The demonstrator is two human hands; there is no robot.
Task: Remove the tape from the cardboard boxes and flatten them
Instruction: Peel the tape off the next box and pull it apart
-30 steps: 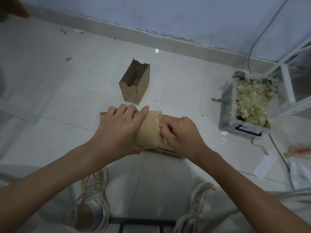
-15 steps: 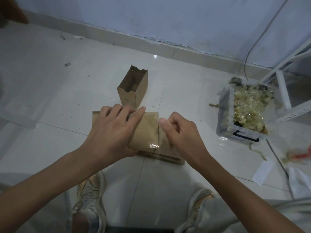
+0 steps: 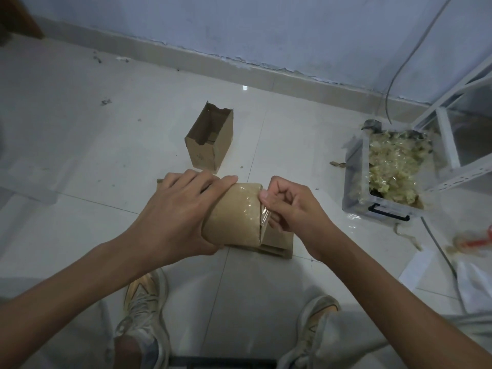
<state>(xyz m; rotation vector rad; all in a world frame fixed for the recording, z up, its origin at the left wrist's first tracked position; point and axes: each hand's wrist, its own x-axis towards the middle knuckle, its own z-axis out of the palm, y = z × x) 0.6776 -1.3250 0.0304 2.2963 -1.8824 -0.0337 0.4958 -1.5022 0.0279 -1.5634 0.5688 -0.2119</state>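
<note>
Since a moment ago, both hands have lifted the box slightly. Left hand curls round its left end; right hand pinches clear tape peeling off its right edge. Beyond the left hand stands an open box; right of the right hand, a bin.

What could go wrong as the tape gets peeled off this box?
The right hand pinches only a thin edge of clear tape; it may tear and leave strips on the box. The left hand grips the box in the air, so a hard pull could twist it loose.
</note>
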